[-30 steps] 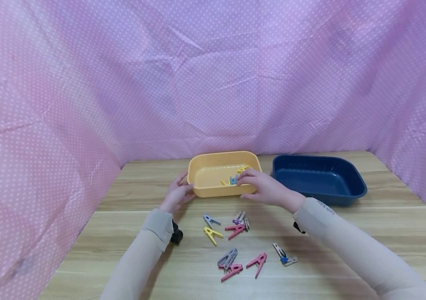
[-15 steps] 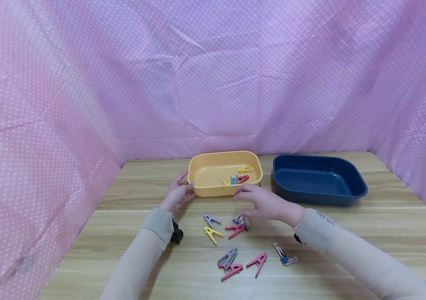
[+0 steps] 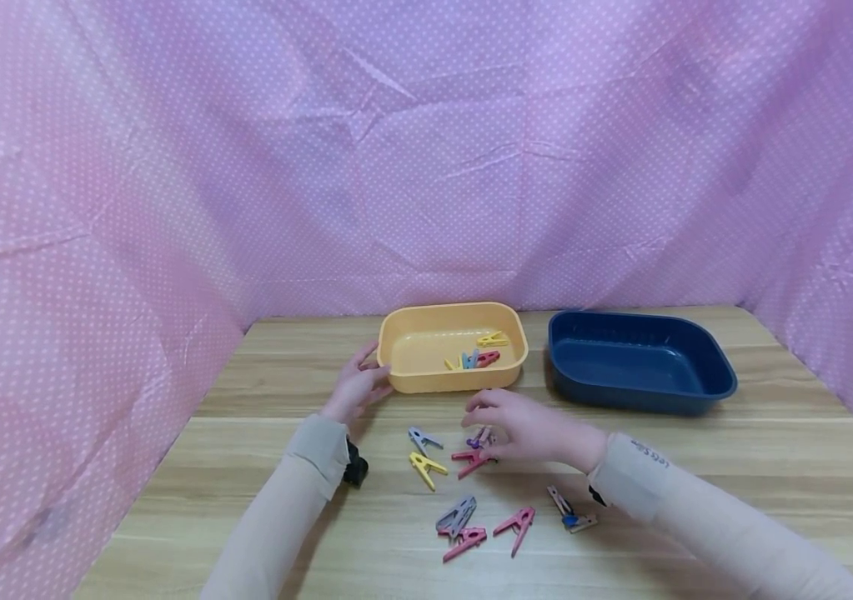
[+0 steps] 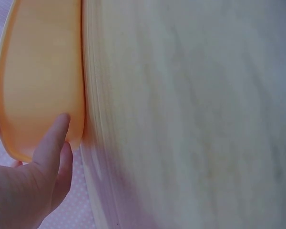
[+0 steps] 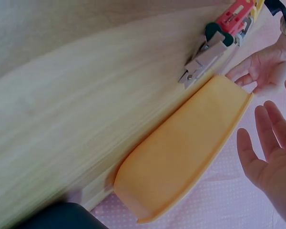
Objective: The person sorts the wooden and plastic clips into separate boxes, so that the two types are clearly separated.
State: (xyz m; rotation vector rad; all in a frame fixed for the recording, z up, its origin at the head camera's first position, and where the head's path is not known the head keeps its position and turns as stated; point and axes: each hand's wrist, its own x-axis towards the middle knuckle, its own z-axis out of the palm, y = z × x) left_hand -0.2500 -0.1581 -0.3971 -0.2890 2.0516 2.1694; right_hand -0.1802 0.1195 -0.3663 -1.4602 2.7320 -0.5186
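Observation:
My left hand (image 3: 353, 390) touches the left end of the yellow plastic basin (image 3: 441, 382) with straight fingers; the left wrist view shows a fingertip (image 4: 62, 121) against its wall. The right hand (image 3: 527, 429) hovers over a small cluster of clothespins in front of the basin, its fingers loosely bent and holding nothing. In that cluster lie a pink clothespin (image 3: 469, 459) and a metal-and-purple clothespin (image 3: 480, 437), partly covered by the hand. Inside the basin are yellow clothespins (image 3: 492, 339), a blue clothespin (image 3: 470, 359) and a red clothespin (image 3: 488, 358).
A dark blue basin (image 3: 639, 395) stands at the right. Left of the cluster lie a grey-blue clothespin (image 3: 423, 440) and a yellow clothespin (image 3: 427, 468). Nearer are a grey clothespin (image 3: 458, 517), pink clothespins (image 3: 516, 527) and a metal-and-blue clothespin (image 3: 570, 518). A pink dotted cloth (image 3: 426, 167) hangs behind.
The right hand let go of a red clothespin in the yellow basin, then drew back toward me and down over the cluster on the table. The left hand has stayed at the basin.

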